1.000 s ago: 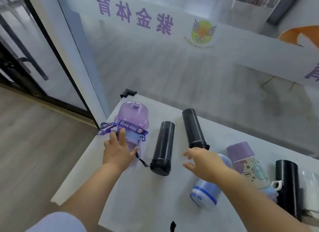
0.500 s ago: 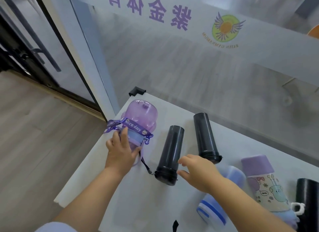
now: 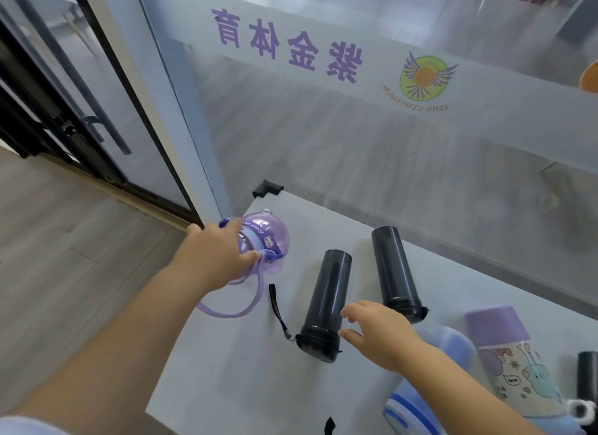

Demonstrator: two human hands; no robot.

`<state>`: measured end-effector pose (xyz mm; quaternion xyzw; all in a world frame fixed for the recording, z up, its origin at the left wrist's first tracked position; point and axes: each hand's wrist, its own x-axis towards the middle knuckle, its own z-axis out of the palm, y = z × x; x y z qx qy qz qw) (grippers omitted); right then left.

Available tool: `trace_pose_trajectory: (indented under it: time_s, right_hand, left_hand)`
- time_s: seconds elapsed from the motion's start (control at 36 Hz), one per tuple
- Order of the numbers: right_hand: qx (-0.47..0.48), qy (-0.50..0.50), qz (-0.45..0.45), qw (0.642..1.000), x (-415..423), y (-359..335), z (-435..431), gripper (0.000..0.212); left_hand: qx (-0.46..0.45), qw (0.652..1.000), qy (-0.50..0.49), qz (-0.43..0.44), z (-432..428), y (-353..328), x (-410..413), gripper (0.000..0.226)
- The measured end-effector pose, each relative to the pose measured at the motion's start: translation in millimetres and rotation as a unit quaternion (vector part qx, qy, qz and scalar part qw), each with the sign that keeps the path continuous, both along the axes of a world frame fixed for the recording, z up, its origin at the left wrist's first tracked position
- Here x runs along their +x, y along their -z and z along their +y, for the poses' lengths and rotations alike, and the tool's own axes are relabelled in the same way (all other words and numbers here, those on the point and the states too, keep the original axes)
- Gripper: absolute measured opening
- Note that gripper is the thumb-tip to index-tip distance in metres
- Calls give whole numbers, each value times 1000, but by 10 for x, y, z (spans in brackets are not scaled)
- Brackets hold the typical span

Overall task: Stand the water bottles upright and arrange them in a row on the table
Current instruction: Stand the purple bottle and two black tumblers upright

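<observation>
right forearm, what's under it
A blue bottle lies on its side on the white table beneath the right forearm; the arm covers its middle, so that part cannot be seen.

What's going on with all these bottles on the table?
A person is sorting water bottles lying on a white table. The left hand grips the purple bottle at the far left corner. The right hand reaches, fingers spread, toward a black bottle lying on its side. None visibly stands upright yet.
</observation>
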<state>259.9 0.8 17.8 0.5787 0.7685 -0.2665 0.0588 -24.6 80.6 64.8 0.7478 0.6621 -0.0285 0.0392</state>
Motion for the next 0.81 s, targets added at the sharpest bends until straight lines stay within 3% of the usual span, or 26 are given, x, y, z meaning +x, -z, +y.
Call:
trace_pose_trajectory:
  time_s: [0.08, 0.17, 0.42, 0.81]
  right_hand:
    - [-3, 4, 0, 1000, -14, -3, 9, 41]
    - [-9, 8, 0, 1000, -23, 8, 16, 42]
    - [-17, 13, -8, 1000, -18, 79, 28, 42]
    - [-13, 37, 1, 999, 120, 182, -27, 41]
  left_hand:
    - [-52, 999, 5, 16, 137, -92, 47, 60]
    - [-46, 998, 10, 35, 257, -139, 162, 61]
    - [43, 997, 6, -62, 355, -127, 476, 73]
    - [10, 984, -13, -180, 481, -51, 607, 78]
